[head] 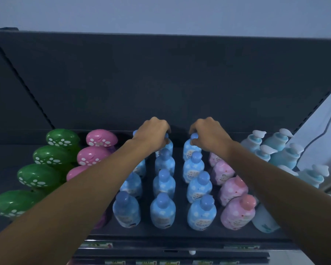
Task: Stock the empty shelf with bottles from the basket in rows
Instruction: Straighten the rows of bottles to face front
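The dark shelf [182, 231] holds bottles in rows running front to back. Three rows of blue spotted bottles [163, 210] fill the middle. My left hand [153, 133] grips the cap of the rearmost blue bottle in the middle row. My right hand [206, 133] grips the cap of the rearmost blue bottle [191, 148] in the right blue row. Both hands sit at the back of the shelf, near its rear panel. The basket is out of view.
Green mushroom-capped bottles [39, 175] and pink ones [101, 138] stand at the left. Pink spotted bottles [237, 213] and pale pump bottles [283, 155] stand at the right. The dark back panel [161, 83] rises behind. Price tags [97, 245] line the shelf's front edge.
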